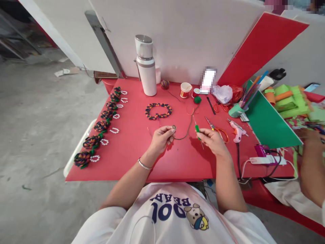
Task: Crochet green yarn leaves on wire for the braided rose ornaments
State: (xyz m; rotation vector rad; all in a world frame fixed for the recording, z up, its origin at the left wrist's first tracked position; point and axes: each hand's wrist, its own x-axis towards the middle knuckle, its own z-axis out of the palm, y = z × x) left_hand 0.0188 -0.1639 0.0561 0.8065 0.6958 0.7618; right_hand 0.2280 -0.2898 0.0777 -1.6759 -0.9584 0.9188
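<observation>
My left hand [164, 138] pinches a small loop of dark green yarn [174, 127] between thumb and fingertips. From there the yarn sags to the right and runs up to a green yarn ball [197, 99]. In my right hand [212, 139] is a crochet hook with a green handle [197, 128], its thin metal shaft pointing away from me. The hook and the loop are apart. Beyond my left hand lies a crocheted multicoloured ring [158, 111]. Scissors with orange handles [220, 132] rest just past my right hand.
Along the left edge runs a row of yarn flowers [101, 126] with bead loops [114, 130]. A white flask [147, 71], a paper cup [186, 90] and a phone [208, 80] stand at the back. To the right are a glue gun [238, 130], power strip [267, 160] and another person's arm [313, 166].
</observation>
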